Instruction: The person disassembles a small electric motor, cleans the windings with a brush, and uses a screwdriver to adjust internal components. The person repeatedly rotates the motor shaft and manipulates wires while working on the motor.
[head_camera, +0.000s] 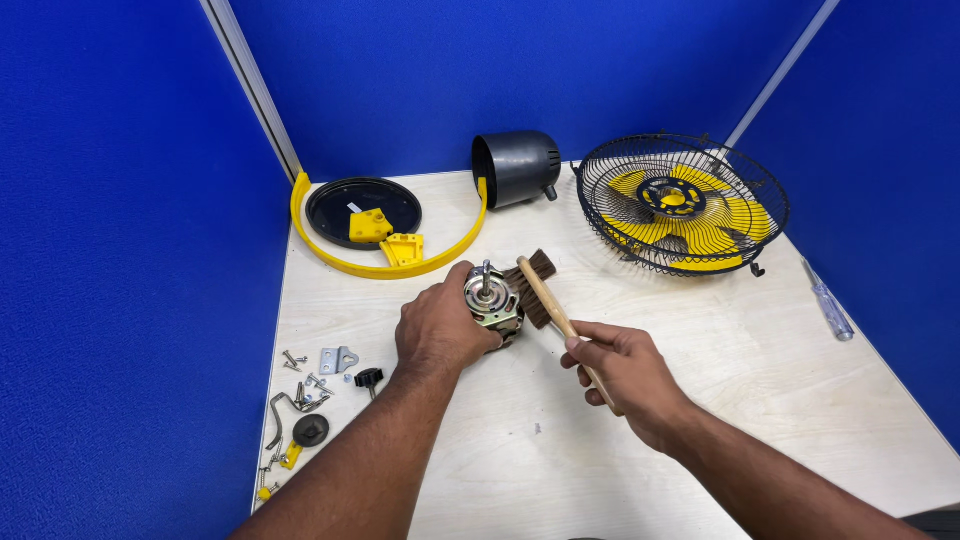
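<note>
Nearest the camera, both forearms reach onto the pale bench. The left hand is clamped around a small fan motor, which stands near the middle of the bench with its shaft pointing up. The right hand is closed around the wooden handle of a brush. The brush's long axis runs diagonally from that hand up and to the left, so the dark bristles touch the right side of the motor, just beside the left hand's fingers. The motor lies up and to the left of the right hand; the left hand is already on it.

At the near left edge lie loose screws, a small metal bracket, a black knob and a bent wire clip. At the right edge lies a screwdriver.

Farther back, a yellow curved bracket curls around a black round base, which holds a small yellow block. Beside it a dark motor housing lies on its side, open mouth to the left, apparently empty. At the far right, a black wire cage encloses yellow blades.
</note>
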